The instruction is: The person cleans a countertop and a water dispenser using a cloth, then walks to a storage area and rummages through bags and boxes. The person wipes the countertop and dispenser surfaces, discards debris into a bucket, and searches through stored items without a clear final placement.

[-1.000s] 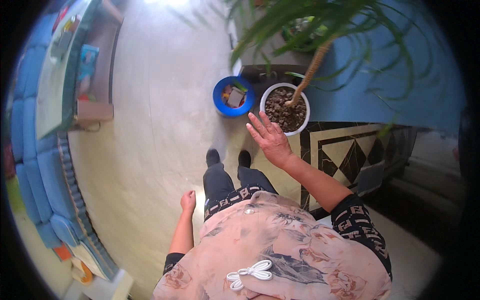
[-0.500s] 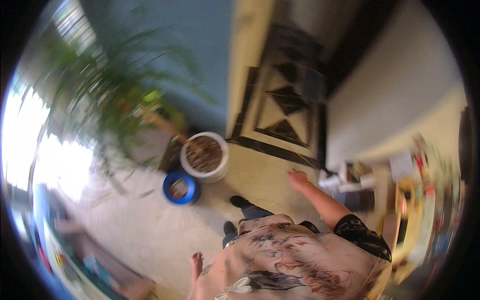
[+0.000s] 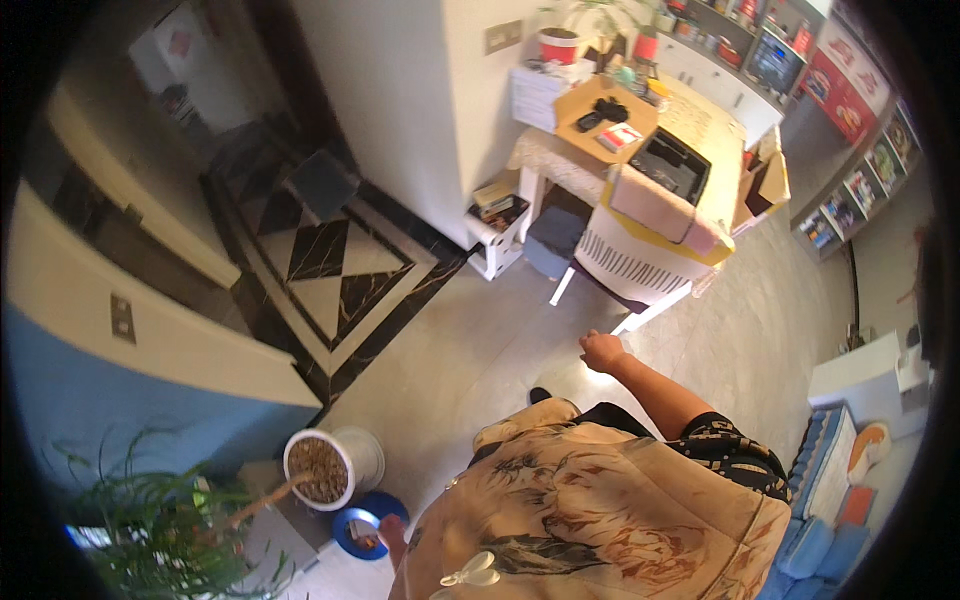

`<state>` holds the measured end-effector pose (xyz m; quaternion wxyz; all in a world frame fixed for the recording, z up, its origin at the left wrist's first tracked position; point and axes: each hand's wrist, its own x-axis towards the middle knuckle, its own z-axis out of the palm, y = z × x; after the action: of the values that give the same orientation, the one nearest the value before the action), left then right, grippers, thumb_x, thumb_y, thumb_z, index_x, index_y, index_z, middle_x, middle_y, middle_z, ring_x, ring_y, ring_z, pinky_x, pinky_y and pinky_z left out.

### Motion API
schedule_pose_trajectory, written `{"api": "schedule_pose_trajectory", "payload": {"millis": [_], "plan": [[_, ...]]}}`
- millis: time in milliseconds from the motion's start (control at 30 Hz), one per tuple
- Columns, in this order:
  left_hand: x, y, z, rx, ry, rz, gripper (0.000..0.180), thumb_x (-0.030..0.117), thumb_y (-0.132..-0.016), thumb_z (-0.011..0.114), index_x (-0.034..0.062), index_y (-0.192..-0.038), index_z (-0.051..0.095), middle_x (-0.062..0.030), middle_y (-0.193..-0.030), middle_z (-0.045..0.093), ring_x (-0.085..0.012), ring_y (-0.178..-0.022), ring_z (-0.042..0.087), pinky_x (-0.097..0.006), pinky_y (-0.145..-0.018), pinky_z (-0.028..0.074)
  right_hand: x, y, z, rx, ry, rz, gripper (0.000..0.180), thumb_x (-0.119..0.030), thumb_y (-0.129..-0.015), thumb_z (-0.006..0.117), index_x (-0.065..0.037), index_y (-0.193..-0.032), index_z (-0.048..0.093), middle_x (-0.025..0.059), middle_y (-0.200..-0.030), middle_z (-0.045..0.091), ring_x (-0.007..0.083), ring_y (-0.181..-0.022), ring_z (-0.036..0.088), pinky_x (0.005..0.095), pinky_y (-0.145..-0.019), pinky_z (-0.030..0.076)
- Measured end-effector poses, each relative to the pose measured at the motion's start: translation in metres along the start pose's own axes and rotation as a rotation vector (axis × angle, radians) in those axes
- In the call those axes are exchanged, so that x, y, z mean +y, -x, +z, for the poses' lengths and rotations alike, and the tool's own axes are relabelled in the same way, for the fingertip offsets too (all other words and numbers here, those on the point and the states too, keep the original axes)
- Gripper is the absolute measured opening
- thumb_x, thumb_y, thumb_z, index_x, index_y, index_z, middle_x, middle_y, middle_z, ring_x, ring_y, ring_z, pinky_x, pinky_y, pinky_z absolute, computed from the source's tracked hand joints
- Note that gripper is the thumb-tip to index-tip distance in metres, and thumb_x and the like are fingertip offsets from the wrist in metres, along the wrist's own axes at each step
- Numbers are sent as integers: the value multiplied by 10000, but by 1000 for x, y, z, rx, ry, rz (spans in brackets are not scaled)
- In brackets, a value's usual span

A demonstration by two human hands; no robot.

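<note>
Right hand (image 3: pixel 602 352) curled, slotted-back chair (image 3: pixel 632 250) just beyond; left hand (image 3: pixel 393 532), grip indeterminable, near blue waste bin (image 3: pixel 386 506); pale floor (image 3: pixel 430 400) below both, cloth-covered table (image 3: pixel 718 122) farther ahead

Fairly bright across the centre and upper right, with a pale sheen on the floor (image 3: pixel 455 355) right of centre. Dims to heavy shadow around the door frame (image 3: pixel 300 80) at the upper left. Looks soft in the plant leaves (image 3: pixel 160 530) at the lower left. Bends straight edges strongly toward the rim and drops to black at all four corners.
</note>
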<state>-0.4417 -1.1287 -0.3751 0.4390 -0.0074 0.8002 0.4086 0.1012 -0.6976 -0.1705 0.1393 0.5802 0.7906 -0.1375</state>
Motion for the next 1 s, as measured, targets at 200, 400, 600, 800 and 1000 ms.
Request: {"api": "schedule_pose_trajectory", "payload": {"millis": [200, 400, 600, 800, 1000], "plan": [[118, -50, 187, -560, 649, 28, 184, 168, -852, 610, 32, -954, 682, -82, -760, 678, -177, -619, 620, -303, -549, 496, 87, -17, -70, 162, -148, 43, 398, -268, -824, 656, -70, -1162, 592, 165, -1048, 611, 364, -916, 650, 467, -774, 530], [186, 10, 368, -413, -327, 502, 251, 253, -904, 598, 26, -943, 697, -73, -710, 653, -156, -621, 602, -311, -589, 480, 129, -38, -163, 465, -316, -87, 322, -218, -843, 646, -78, -1130, 604, 158, -1009, 641, 373, -864, 647, 472, -729, 522], [241, -25, 384, -525, -916, 1189, 270, 263, -904, 560, 29, -831, 675, -90, -694, 649, -209, -601, 610, -359, -600, 474, 145, -125, -243, 760, -493, -171, 212, -186, -851, 626, -77, -1030, 657, 160, -961, 653, 384, -858, 635, 473, -734, 513], [269, -89, 358, -608, -1179, 1086, 279, 281, -908, 554, 36, -867, 683, -94, -723, 660, -211, -648, 625, -358, -629, 482, 162, -282, -322, 821, -523, -10, 244, -191, -867, 582, -76, -1066, 664, 186, -965, 663, 392, -878, 640, 474, -754, 511], [362, -175, 379, -674, -1246, 1042, 293, 299, -913, 549, 43, -903, 691, -98, -753, 671, -214, -696, 641, -358, -657, 490, 171, -432, -391, 868, -380, 237, 332, -214, -883, 585, -166, -1209, 630, 160, -988, 664, 363, -940, 641, 464, -807, 508]]}}
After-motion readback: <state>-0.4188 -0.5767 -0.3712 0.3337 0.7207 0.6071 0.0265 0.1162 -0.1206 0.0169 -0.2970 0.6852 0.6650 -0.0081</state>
